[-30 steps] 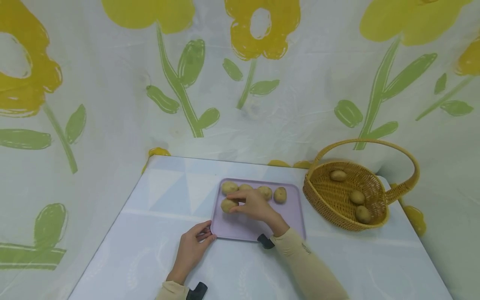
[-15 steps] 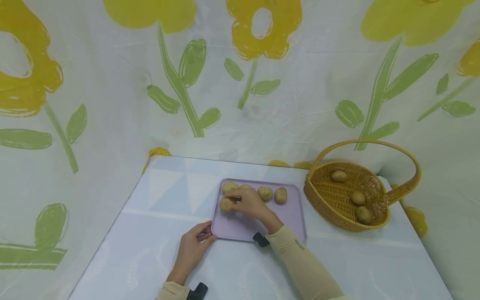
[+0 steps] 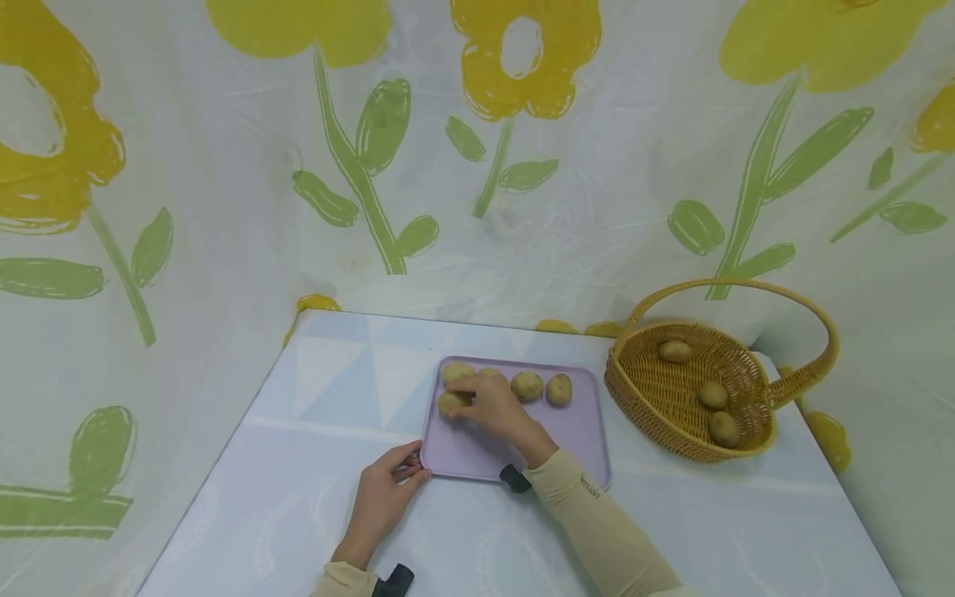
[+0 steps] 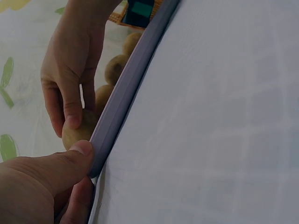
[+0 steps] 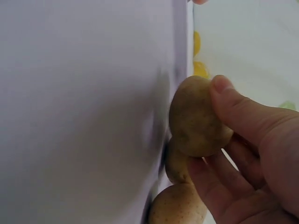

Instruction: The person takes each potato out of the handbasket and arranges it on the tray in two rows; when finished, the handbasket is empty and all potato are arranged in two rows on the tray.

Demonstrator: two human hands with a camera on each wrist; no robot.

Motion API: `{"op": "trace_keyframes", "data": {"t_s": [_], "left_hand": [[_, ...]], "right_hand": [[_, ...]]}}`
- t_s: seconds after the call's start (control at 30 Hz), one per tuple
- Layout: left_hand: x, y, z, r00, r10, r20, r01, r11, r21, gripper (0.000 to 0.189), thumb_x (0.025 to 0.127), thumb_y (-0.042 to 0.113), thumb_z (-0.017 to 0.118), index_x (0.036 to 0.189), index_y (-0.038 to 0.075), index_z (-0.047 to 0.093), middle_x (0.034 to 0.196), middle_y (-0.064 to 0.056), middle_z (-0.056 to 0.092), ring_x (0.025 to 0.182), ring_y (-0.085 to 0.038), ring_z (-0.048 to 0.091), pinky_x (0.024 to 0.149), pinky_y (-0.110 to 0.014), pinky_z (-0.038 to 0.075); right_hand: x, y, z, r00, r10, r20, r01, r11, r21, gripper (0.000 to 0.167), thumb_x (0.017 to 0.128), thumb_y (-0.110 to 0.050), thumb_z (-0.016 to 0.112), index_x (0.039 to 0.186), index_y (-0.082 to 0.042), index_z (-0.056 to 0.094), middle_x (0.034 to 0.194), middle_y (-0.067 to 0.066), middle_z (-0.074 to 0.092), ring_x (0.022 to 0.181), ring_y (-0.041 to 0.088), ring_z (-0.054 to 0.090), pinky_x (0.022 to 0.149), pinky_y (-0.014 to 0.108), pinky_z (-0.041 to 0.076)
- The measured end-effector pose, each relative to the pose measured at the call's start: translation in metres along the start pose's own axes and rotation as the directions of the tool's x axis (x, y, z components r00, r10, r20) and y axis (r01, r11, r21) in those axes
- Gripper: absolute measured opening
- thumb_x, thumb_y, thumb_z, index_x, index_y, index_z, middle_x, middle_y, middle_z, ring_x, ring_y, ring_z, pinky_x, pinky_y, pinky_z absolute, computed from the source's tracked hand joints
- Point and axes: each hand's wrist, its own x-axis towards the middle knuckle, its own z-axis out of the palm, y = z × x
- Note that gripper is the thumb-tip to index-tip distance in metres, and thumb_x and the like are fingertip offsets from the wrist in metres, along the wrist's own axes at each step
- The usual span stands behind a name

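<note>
My right hand (image 3: 498,408) pinches a potato (image 3: 452,405) between thumb and fingers at the left side of a lilac tray (image 3: 552,435). In the right wrist view this potato (image 5: 198,116) shows its brown, smooth skin, but whether it touches the tray floor I cannot tell. My left hand (image 3: 384,491) grips the tray's near-left corner; in the left wrist view the thumb lies on the tray rim (image 4: 119,102), with other fingers below. A row of potatoes lies along the tray's far side, among them an end potato (image 3: 559,390); one is partly hidden behind my right hand.
Right of the tray stands a wicker basket (image 3: 649,406) with a tall arched handle (image 3: 739,282). It holds 3 potatoes, one of them a far potato (image 3: 675,351). A flower-patterned cloth (image 3: 597,224) hangs behind the pale table (image 3: 261,464).
My right hand and forearm have shifted slightly left, with the potato still pinched in the fingers. The left hand keeps its place at the tray corner.
</note>
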Motion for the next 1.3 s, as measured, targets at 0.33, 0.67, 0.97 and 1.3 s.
{"op": "trace_keyframes", "data": {"t_s": [0.33,0.67,0.97,1.3], "left_hand": [[0.0,0.0,0.0,1.0,0.002,0.0,-0.002,1.0,-0.008,0.045,0.082,0.0,0.083,0.125,0.002,0.07,0.102,-0.007,0.072,0.099,-0.023,0.072,0.088,-0.018,0.065],[0.0,0.001,-0.002,1.0,0.004,0.005,-0.004,1.0,0.008,0.045,0.082,0.001,0.083,0.126,0.002,0.07,0.103,-0.007,0.072,0.1,-0.024,0.073,0.088,-0.017,0.065],[-0.001,0.0,-0.001,1.0,-0.006,0.009,0.006,1.0,0.001,0.045,0.082,0.002,0.083,0.125,0.003,0.07,0.102,-0.008,0.072,0.099,-0.024,0.073,0.088,-0.016,0.065],[0.0,0.001,-0.001,1.0,0.008,0.007,-0.008,1.0,-0.025,0.046,0.082,0.002,0.083,0.125,0.002,0.07,0.103,-0.008,0.072,0.099,-0.024,0.072,0.089,-0.018,0.065]], "right_hand": [[-0.003,-0.003,0.002,1.0,0.0,-0.009,-0.001,0.997,-0.075,0.043,0.075,-0.024,0.091,0.115,-0.015,0.078,0.121,0.0,0.076,0.108,0.019,0.068,0.1,0.037,0.056],[-0.003,-0.006,0.0,1.0,0.021,0.002,-0.021,0.995,-0.098,0.045,0.075,-0.028,0.09,0.117,-0.016,0.077,0.117,-0.002,0.077,0.103,0.018,0.066,0.099,0.038,0.054],[-0.003,-0.006,-0.001,1.0,-0.028,-0.014,0.026,0.994,-0.104,0.04,0.078,-0.029,0.088,0.114,-0.015,0.077,0.112,0.0,0.078,0.097,0.02,0.065,0.097,0.038,0.056],[-0.002,-0.005,-0.02,0.998,0.024,0.054,-0.03,0.993,0.116,0.037,0.084,-0.02,0.085,0.118,-0.011,0.075,0.115,0.002,0.077,0.112,0.022,0.07,0.103,0.037,0.062]]}}
